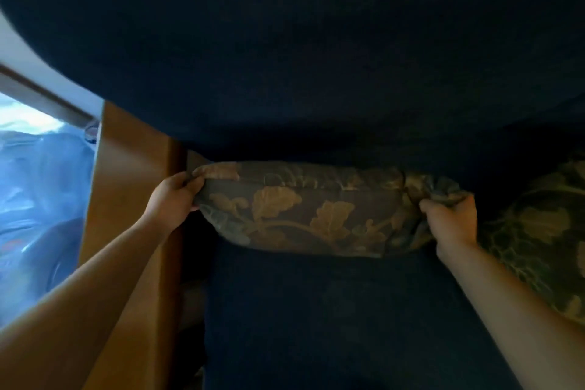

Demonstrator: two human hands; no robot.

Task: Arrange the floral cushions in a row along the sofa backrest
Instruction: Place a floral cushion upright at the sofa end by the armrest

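Left hand (172, 199) pinches floral cushion (304, 215) at its left corner. Right hand (451, 220) fisted tight on bunched right corner; second cushion (538, 231) just beyond it.

A second floral cushion (544, 231) was cut off by the right edge, its lower part hidden behind the right forearm. The fingertips of the left hand (172, 199) were tucked out of sight under the held cushion (304, 212). Bluish shapes (38, 199) at far left were too blurred to identify.
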